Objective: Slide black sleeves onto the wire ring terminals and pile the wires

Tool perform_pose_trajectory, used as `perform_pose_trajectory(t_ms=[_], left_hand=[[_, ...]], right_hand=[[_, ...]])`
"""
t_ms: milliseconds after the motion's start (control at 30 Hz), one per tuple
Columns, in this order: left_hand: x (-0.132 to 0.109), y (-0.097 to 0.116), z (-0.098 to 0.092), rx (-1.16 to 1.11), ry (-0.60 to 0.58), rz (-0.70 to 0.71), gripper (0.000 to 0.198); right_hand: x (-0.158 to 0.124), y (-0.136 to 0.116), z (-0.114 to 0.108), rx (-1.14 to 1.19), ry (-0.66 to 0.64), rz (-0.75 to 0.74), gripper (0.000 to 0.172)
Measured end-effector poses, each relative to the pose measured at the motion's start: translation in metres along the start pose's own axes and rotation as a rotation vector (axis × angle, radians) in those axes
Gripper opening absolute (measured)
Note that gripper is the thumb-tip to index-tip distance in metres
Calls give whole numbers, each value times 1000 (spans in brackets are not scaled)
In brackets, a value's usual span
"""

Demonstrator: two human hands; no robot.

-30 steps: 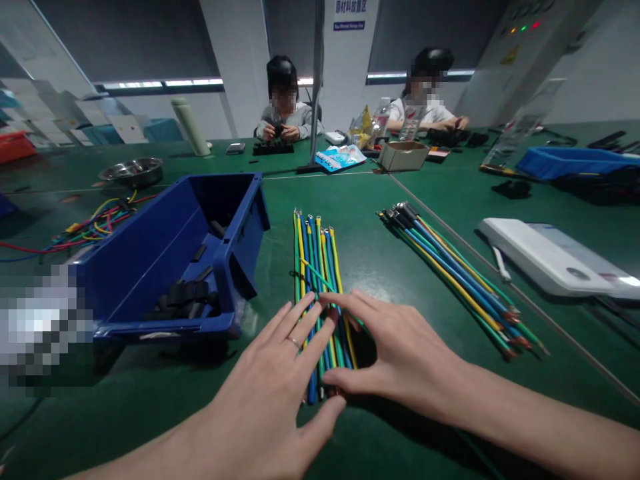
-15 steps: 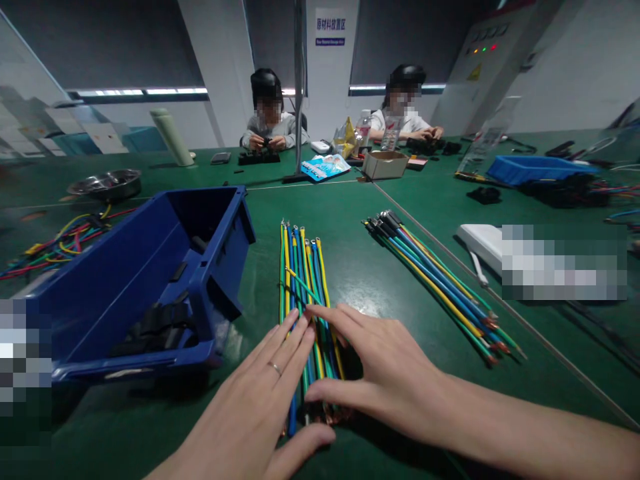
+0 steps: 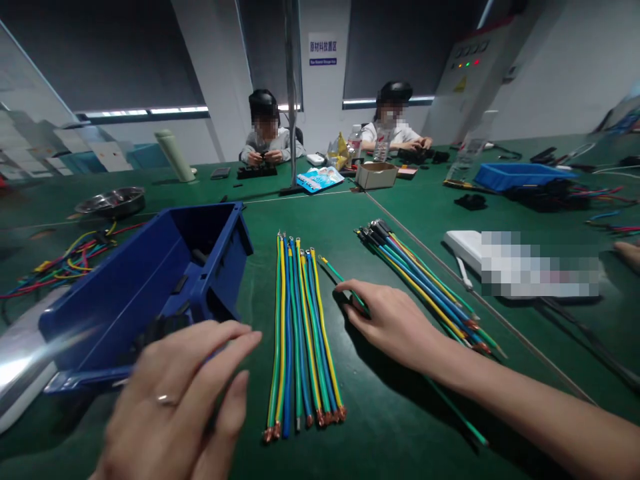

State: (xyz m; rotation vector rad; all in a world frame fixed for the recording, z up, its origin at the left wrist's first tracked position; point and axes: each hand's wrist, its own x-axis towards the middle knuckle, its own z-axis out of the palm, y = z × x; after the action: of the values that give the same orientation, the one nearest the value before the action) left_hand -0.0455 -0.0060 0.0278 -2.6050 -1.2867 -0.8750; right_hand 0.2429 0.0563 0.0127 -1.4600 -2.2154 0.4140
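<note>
My right hand (image 3: 393,320) is closed round a thin green wire (image 3: 463,423), whose tip pokes out beyond the fingers and whose tail runs out under the wrist. Left of it, a row of blue, green and yellow cables (image 3: 299,333) lies side by side, with metal lugs at the far ends and bare copper at most near ends. My left hand (image 3: 175,400), wearing a ring, hovers by the front of the blue bin (image 3: 100,293). Its fingers are loosely bent, thumb apart, and hold nothing I can see. Dark pieces (image 3: 160,333) lie in the bin, partly hidden by that hand.
A second cable bundle (image 3: 425,283) with black-sleeved ends lies right of my right hand. Beyond it sits a white power strip (image 3: 465,250). Loose coloured wires (image 3: 65,260) and a metal bowl (image 3: 113,200) are at left. Two people sit across the table, hands on small parts.
Both hands have come off the cable row. My right hand has moved right with the green wire that lay slanted across the cables; my left hand has moved left towards the bin.
</note>
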Motion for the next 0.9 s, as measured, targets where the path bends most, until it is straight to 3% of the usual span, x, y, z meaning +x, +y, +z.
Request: perform_pose_trajectory(t_ms=[33, 100, 200, 367, 433, 567, 733, 833, 900], left_hand=[[0, 3, 10, -29, 13, 9, 64], [3, 10, 33, -177, -103, 136, 57], [10, 20, 58, -200, -240, 352, 58], [23, 28, 53, -46, -559, 302, 54], [25, 31, 45, -58, -607, 284, 51], [26, 36, 34, -75, -544, 249, 52], [29, 39, 38, -55, -419, 254, 45], [22, 38, 36, -68, -328, 269, 41], [9, 26, 26, -105, -262, 248, 43]], right_hand=[[-1, -2, 3, 17, 3, -21, 33], [-3, -6, 9, 71, 10, -73, 38], [-3, -11, 16, 181, 12, -134, 45], [1, -8, 20, 333, 21, -110, 47], [2, -7, 21, 364, 15, -95, 47], [2, -10, 17, 383, 3, -50, 42], [8, -9, 8, 362, 6, 13, 35], [10, -2, 5, 339, 13, 2, 38], [7, 0, 4, 287, 14, -17, 40]])
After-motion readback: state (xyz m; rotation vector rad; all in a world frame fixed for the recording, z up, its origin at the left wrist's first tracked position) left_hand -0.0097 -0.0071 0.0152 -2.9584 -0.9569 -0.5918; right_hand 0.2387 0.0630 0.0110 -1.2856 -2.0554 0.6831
